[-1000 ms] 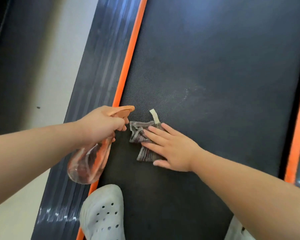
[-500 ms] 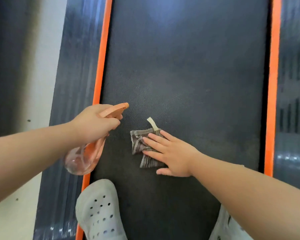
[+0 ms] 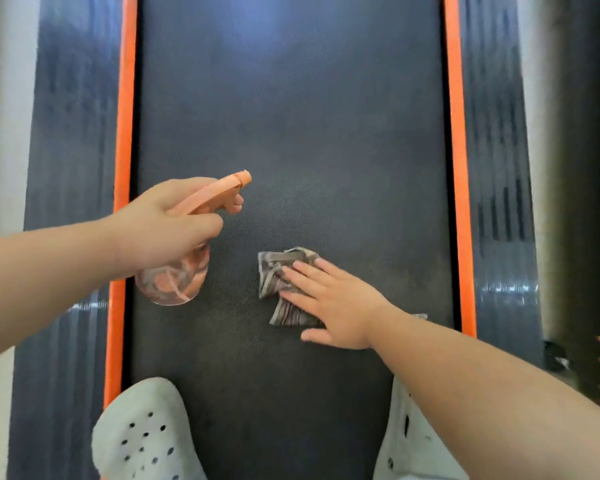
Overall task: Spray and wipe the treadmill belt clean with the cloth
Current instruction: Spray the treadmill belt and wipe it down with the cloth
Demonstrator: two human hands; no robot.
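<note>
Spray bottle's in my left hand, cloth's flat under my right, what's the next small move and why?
Probably squeeze the trigger once. The left hand grips the spray bottle with its nozzle aimed over the belt ahead of the cloth, which the right hand presses flat. Misting that stretch would give the cloth something to wipe.

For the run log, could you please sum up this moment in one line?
left hand: holds spray bottle over belt | right hand: presses cloth on belt
</note>
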